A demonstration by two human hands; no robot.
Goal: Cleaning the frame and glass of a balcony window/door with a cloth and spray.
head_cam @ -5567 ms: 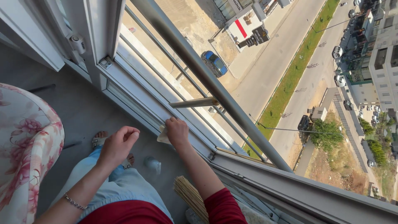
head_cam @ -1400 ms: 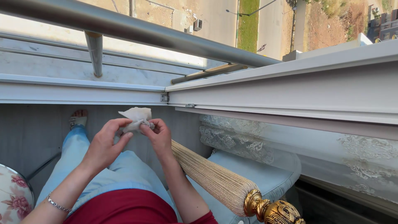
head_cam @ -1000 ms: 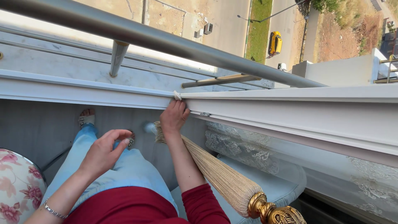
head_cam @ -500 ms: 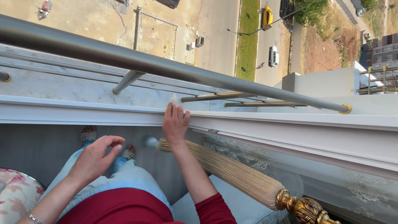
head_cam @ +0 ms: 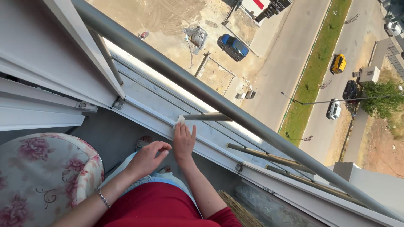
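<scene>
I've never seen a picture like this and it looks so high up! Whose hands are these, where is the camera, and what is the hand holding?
The camera sits on a person's head and looks down, so you see their own two arms, with the street and cars far below. The right hand lies flat, pressing a small white cloth onto the white window frame. Only a bit of cloth peeks out past the fingertips. The left hand, with a bracelet on its wrist, floats loosely curled and holds nothing. Just beyond the frame runs a grey metal railing. At the lower left is a chair with pink flowers. The person wears a red top.
</scene>
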